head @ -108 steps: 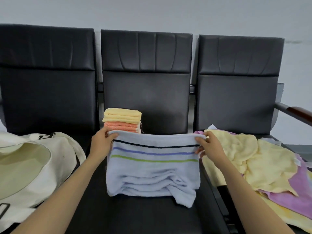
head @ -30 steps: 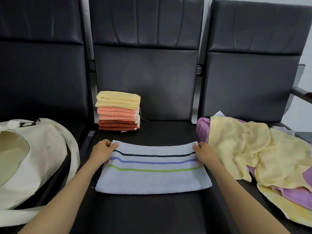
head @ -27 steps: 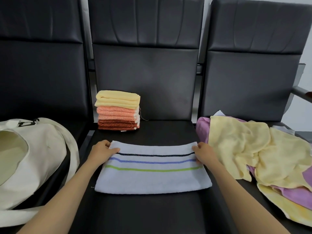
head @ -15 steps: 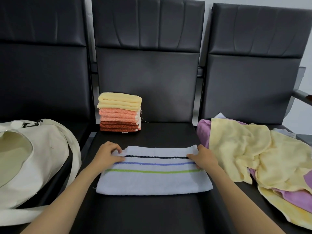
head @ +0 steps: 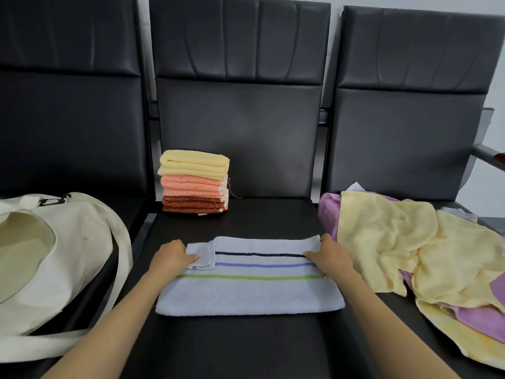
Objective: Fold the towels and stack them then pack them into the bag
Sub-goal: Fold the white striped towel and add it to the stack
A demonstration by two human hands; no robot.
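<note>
The towel [head: 251, 288] lies flat in the middle of the middle seat [head: 246, 346], folded into a long shape. A moment ago both hands lay on its far corners and no part of it was turned up. Now the left hand [head: 172, 259] has picked up the far left corner and turned it over to the right. A small flap now covers the start of the black stripe. The fingers of that hand are curled and pinch the flap. The right hand [head: 332, 258] stays on the far right corner, thumb on top, pinching it.

I think this is the start of the next fold, left side over right, to make the towel as small as the ones in the stack [head: 194, 181]. The stack sits at the far left corner of the same seat. The bag [head: 62, 255] lies open on the left seat. The pile [head: 404, 242] on the right seat is not folded yet, so a lot of the job is left.

The fingertips of both hands are tucked out of sight at the towel's far edge. I cannot tell how many layers the towel has. The bag is cut off at the left and the pile at the right
</note>
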